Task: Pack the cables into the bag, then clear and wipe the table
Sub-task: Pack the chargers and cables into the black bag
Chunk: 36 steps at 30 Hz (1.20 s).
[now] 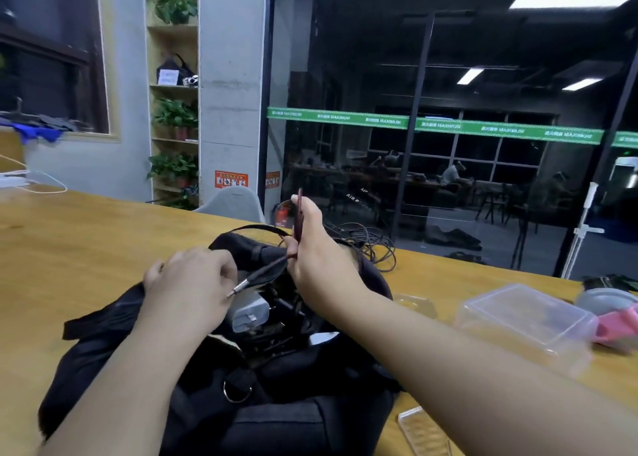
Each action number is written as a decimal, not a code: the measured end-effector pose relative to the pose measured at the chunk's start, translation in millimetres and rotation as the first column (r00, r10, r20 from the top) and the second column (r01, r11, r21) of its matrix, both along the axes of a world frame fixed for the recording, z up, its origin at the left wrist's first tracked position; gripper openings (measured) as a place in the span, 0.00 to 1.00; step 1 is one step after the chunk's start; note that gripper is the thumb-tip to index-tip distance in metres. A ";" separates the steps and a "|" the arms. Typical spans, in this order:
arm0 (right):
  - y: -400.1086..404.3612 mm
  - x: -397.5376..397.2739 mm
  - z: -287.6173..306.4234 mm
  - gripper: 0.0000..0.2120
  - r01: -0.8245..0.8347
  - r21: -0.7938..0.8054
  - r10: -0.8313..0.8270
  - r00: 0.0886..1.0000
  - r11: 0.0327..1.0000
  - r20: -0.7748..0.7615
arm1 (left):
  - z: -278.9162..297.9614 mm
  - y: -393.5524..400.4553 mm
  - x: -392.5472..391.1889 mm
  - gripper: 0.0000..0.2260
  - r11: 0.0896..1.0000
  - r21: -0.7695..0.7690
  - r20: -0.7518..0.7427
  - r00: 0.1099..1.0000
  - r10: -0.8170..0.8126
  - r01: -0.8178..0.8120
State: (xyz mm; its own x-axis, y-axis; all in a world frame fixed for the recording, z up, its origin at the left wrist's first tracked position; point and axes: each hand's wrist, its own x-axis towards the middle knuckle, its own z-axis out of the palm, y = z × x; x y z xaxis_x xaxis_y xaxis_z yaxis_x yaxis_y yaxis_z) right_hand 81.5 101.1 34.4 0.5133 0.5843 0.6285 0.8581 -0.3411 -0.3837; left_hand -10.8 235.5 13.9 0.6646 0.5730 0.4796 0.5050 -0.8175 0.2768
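Black bag (214,397) below both hands, braided cable (272,269) between them

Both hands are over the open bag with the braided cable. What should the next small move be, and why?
Probably lower the folded braided cable into the open black bag. The right hand grips its loops just above the opening and the left hand is at the plug end, so it looks bundled. A charger already lies inside, and more loose cables wait on the table behind.
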 end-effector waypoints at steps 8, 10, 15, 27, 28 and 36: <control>-11.9 14.9 -13.7 0.31 0.043 -0.244 -0.027 0.997 0.969 0.067 | -6.2 3.9 -3.7 0.14 0.970 -0.223 -0.056 0.993 -0.107 0.092; -17.4 13.8 -11.7 0.37 0.076 -0.329 -0.044 0.994 0.941 0.104 | -5.7 2.9 -5.1 0.15 0.972 -0.211 -0.078 0.990 -0.117 0.099; -24.5 -0.7 -7.1 0.40 0.248 -0.434 -0.152 0.958 0.866 0.245 | -2.2 1.4 -2.2 0.25 0.989 -0.119 -0.061 0.993 -0.099 0.091; 5.3 0.3 19.5 0.06 0.252 -0.629 -0.126 0.963 0.736 0.238 | -1.0 -2.3 0.4 0.29 0.966 0.034 0.358 0.899 -0.251 0.257; 12.7 4.9 24.0 0.09 0.235 -0.615 -0.151 0.971 0.753 0.186 | -0.4 -3.0 -0.3 0.29 0.963 0.047 0.377 0.888 -0.263 0.265; 41.6 28.3 37.4 0.13 0.013 -0.181 -0.107 0.847 0.983 -0.521 | -0.3 -3.9 1.9 0.26 0.963 0.087 0.410 0.872 -0.267 0.254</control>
